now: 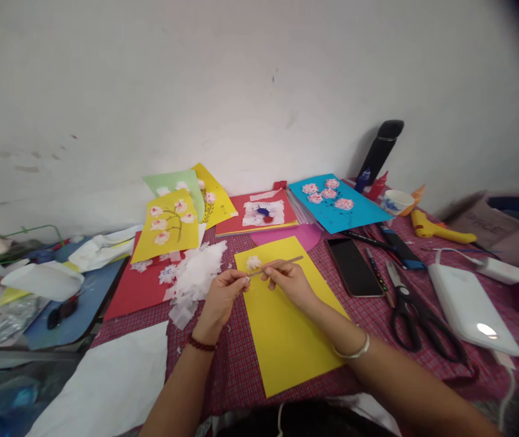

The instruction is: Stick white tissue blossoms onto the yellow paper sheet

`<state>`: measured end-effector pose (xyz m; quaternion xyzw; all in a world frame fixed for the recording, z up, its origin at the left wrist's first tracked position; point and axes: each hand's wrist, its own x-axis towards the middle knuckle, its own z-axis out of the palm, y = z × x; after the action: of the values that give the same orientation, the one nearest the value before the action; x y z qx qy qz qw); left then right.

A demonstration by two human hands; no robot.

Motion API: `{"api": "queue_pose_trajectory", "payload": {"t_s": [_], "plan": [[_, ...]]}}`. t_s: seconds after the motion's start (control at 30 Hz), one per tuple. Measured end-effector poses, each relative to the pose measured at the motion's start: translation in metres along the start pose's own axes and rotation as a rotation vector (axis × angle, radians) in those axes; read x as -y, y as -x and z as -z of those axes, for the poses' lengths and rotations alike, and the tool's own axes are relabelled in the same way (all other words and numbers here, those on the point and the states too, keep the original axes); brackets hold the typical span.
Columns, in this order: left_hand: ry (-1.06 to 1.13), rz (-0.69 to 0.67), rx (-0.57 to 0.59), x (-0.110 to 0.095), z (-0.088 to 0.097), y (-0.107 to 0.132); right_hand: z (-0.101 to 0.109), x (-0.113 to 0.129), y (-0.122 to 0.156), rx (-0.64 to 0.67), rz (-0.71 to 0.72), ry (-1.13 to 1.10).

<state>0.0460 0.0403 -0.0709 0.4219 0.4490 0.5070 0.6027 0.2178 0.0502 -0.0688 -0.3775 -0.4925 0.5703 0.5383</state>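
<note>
Over a yellow sheet (295, 346) my right hand (290, 284) is closed around a thin brown stick (292, 260), which slants up to the right. My left hand (223, 296) pinches a small white piece of paper (246, 280) against the stick's lower end; the fingers cover most of it. Just beyond the fingertips, a crumpled white paper tuft (253, 262) sits near the sheet's top left corner. A heap of white paper pieces (200, 270) lies left of the sheet, close to my left hand.
Flower pictures on yellow (143, 243) and blue card (368, 212) lie at the back by the wall. On the right are a phone (354, 267), black scissors (423, 318), a white power bank (473, 309) and a yellow glue gun (441, 229). White paper (113, 376) covers the front left.
</note>
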Motion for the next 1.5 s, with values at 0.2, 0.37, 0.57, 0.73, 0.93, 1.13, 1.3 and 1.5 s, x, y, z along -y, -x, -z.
{"api": "queue_pose_trajectory", "payload": {"t_s": [0.2,0.37,0.57,0.73,0.93,1.13,1.3,1.5], "plan": [[-0.061,0.002,0.015,0.001,-0.004,0.001,0.0,0.001,0.001,0.03,-0.005,-0.05],[-0.156,-0.054,-0.028,0.005,0.0,0.001,0.004,0.001,-0.002,0.139,-0.027,-0.057],[-0.915,-0.626,0.143,-0.019,-0.008,-0.008,0.016,-0.008,-0.011,-0.031,-0.089,-0.239],[-0.979,-0.525,-0.011,-0.035,-0.012,-0.052,0.043,-0.012,-0.029,-0.194,-0.127,-0.467],[-0.841,-0.325,-0.047,-0.009,-0.009,-0.075,0.058,-0.016,-0.041,-0.268,-0.101,-0.268],[-1.137,-0.487,0.042,0.01,-0.015,-0.074,0.05,-0.023,-0.047,-0.286,-0.069,-0.09],[-1.438,-0.59,-0.05,0.016,-0.025,-0.077,0.047,-0.024,-0.046,-0.236,-0.055,-0.037],[-1.48,-0.477,-0.056,0.013,-0.022,-0.08,0.045,-0.017,-0.044,-0.205,-0.092,0.005]]}}
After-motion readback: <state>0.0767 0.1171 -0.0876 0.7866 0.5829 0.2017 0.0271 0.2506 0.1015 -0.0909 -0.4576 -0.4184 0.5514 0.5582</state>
